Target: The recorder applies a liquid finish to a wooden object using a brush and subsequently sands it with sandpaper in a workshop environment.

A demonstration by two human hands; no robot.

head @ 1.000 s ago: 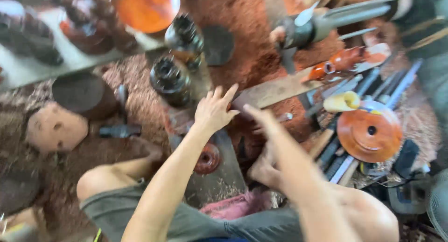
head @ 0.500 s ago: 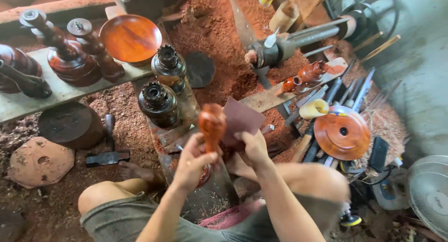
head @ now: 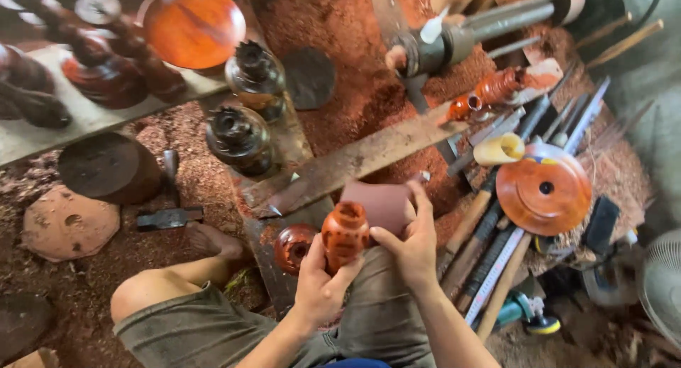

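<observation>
reddish wooden vase [head: 345, 233] sits upright, gripped by the left hand [head: 320, 283]; the right hand [head: 411, 244] pinches a brown sandpaper sheet [head: 379, 203] beside it.

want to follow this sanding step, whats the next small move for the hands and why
Probably bring the brown sandpaper sheet, pinched in the right hand, down onto the small turned wooden vase. The left hand grips the vase upright from below, and the sheet sits just behind its neck, its upper body bare.
</observation>
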